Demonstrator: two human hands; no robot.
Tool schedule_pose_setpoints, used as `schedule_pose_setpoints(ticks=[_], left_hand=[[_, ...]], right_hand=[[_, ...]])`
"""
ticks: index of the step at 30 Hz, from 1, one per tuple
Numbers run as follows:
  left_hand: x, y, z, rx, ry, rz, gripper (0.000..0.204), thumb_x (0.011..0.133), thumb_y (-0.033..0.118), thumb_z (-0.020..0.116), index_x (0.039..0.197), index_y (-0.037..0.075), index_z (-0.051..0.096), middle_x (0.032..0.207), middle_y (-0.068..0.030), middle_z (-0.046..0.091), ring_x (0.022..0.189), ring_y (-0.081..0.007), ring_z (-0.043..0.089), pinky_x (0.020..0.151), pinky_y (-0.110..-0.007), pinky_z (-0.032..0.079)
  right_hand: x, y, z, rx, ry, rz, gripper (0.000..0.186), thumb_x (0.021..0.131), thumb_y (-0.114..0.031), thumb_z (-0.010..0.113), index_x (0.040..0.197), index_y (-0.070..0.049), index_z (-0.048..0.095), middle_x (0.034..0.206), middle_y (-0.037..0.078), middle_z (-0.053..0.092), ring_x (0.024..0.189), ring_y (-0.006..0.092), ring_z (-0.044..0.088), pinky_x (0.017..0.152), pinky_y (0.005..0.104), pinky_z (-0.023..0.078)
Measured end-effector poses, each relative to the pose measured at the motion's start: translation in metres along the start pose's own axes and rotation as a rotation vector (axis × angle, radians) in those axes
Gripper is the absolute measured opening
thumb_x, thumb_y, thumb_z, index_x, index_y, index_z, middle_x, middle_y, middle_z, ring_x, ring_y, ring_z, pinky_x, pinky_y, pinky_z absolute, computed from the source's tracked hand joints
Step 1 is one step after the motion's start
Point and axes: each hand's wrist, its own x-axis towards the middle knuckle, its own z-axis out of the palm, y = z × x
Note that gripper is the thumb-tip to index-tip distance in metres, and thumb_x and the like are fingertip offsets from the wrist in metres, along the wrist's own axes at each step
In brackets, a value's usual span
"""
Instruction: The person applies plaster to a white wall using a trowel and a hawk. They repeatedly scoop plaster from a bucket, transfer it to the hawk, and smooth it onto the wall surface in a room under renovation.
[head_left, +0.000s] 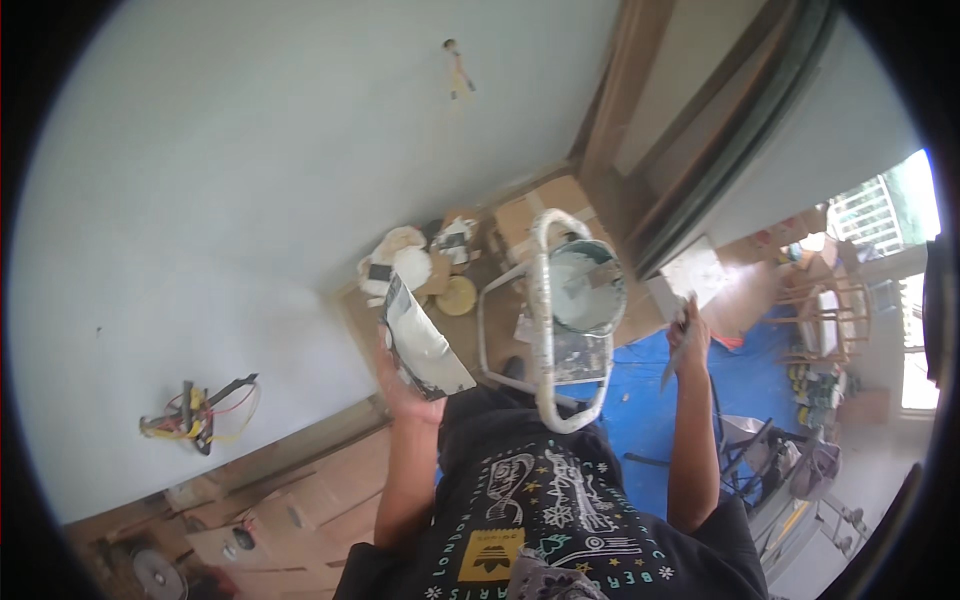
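Note:
My left hand [408, 398] is closed around a wide plastering blade [422, 340], its pale face smeared with white plaster and its rim dark. Out to the right, my right hand [692, 338] grips a thin flat trowel [670, 372], seen nearly edge-on. Between the two hands stands a white-framed stepladder [544, 330] with a plaster-spattered step. A bucket [588, 287] of whitish plaster rests at the ladder, partly behind its rail, and a flat tool seems to lie inside it.
Wires hang from the pale wall [250, 180] at two spots, one wire bundle [205, 415] low on the left. An open white sack [405, 262] and a cardboard box [530, 215] sit by the wall. Blue sheeting [640, 410] covers floor; wooden chairs [825, 315] stand right.

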Motion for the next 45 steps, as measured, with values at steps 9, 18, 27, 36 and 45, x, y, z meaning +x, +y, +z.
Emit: schedule_pose_setpoints(ticks=[9,18,27,36,45], left_hand=[[-0.022,0.045,-0.005,0.102,0.232,0.174,0.034,0.096,0.038,0.049,0.116,0.012,0.057,0.104,-0.0042,0.065,0.086,-0.0178,0.066,0.072,-0.035,0.057],[0.022,0.028,0.008,0.196,-0.114,-0.301,0.043,0.097,0.038,0.047,0.131,0.011,0.049,0.127,-0.0071,0.057,0.109,-0.0231,0.059,0.092,-0.046,0.047],[0.059,-0.056,0.033,0.570,-0.309,-0.723,0.053,0.100,0.042,0.039,0.142,0.011,0.037,0.142,-0.0108,0.044,0.133,-0.0276,0.039,0.107,-0.053,0.035],[0.053,-0.063,0.048,0.531,-0.281,-0.817,0.051,0.100,0.039,0.039,0.141,0.010,0.038,0.135,-0.0125,0.049,0.130,-0.0318,0.043,0.101,-0.060,0.039],[0.071,-0.051,0.020,0.338,-0.161,-0.925,0.052,0.096,0.039,0.045,0.143,0.016,0.037,0.142,-0.0109,0.043,0.134,-0.0326,0.037,0.105,-0.060,0.034]], right_hand=[[-0.051,0.163,-0.097,0.680,-0.110,0.635,0.025,0.099,-0.039,0.045,0.087,-0.018,0.054,0.059,-0.005,0.046,0.042,0.0105,0.040,0.037,0.0249,0.033],[-0.136,0.179,-0.020,0.112,0.234,0.700,0.035,0.087,-0.046,0.063,0.096,-0.012,0.059,0.066,-0.002,0.048,0.042,0.0093,0.032,0.037,0.0264,0.026],[-0.133,0.198,0.018,0.660,0.133,0.431,0.035,0.088,-0.042,0.061,0.085,-0.006,0.060,0.062,0.002,0.059,0.042,0.0143,0.050,0.039,0.0297,0.042],[-0.119,0.187,0.019,0.597,0.379,0.473,0.017,0.081,-0.023,0.067,0.079,-0.008,0.061,0.064,0.004,0.061,0.048,0.0166,0.057,0.046,0.0315,0.051],[-0.112,0.179,0.011,0.368,0.405,0.497,0.019,0.083,-0.022,0.066,0.087,-0.005,0.060,0.070,0.006,0.060,0.056,0.0182,0.056,0.053,0.0321,0.049]])
